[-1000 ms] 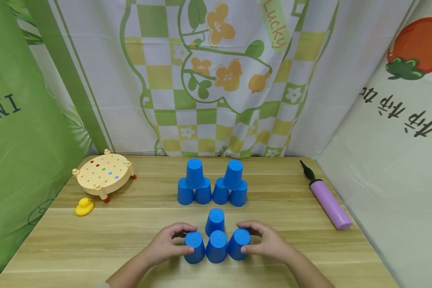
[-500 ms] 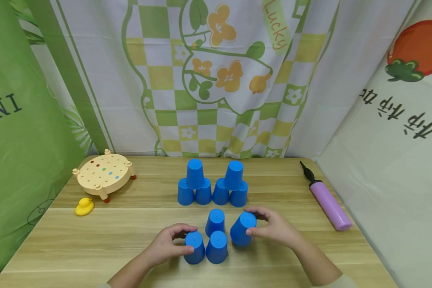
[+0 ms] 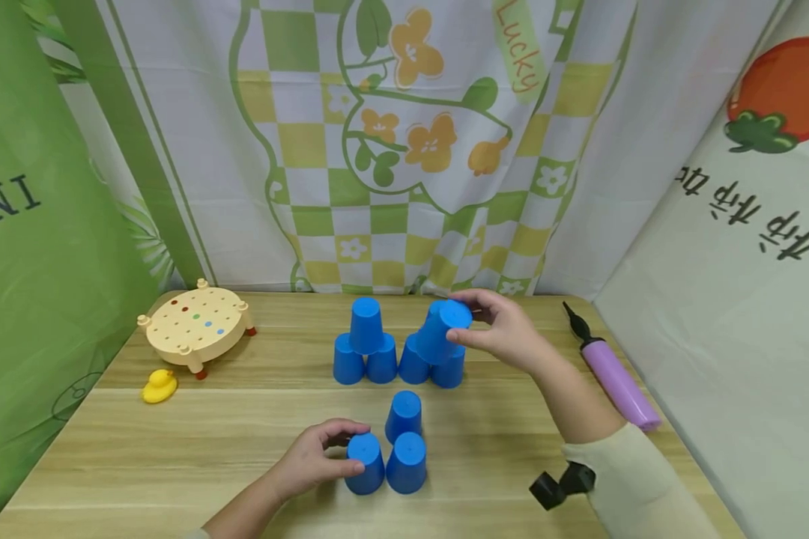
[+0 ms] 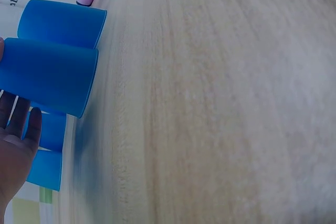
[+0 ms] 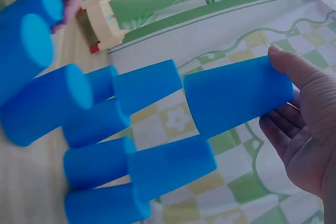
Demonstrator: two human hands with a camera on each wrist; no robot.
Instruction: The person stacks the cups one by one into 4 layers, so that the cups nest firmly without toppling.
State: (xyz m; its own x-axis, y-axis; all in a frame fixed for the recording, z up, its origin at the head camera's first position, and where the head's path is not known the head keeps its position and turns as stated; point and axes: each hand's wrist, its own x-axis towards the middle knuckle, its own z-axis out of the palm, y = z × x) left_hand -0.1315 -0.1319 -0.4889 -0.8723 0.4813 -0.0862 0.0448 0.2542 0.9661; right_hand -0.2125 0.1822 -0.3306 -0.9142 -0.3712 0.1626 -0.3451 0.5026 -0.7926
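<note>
My right hand [image 3: 502, 329] grips an upside-down blue cup [image 5: 239, 95] with thumb and fingers. This cup is raised and slightly tilted, in front of the right-hand cup pyramid in the head view, partly covering its top cup [image 5: 173, 166]. On the table at the front, my left hand [image 3: 313, 460] holds another upside-down blue cup [image 4: 47, 77], thumb on the near side and fingers behind. Right beside it stands a front cup [image 3: 407, 464], with one more cup [image 3: 403, 415] just behind. The left-hand pyramid has a top cup [image 3: 366, 326] resting on two lower cups.
On the left of the wooden table [image 3: 243, 419] are a cream pegged round board [image 3: 195, 322] and a yellow rubber duck [image 3: 159, 386]. A purple hand pump [image 3: 616, 378] lies at the right edge. A patterned curtain [image 3: 418, 224] hangs behind the table.
My right hand has lifted the front right cup off the table and carried it away from me to the right-hand pyramid. My left hand stays on its cup.
</note>
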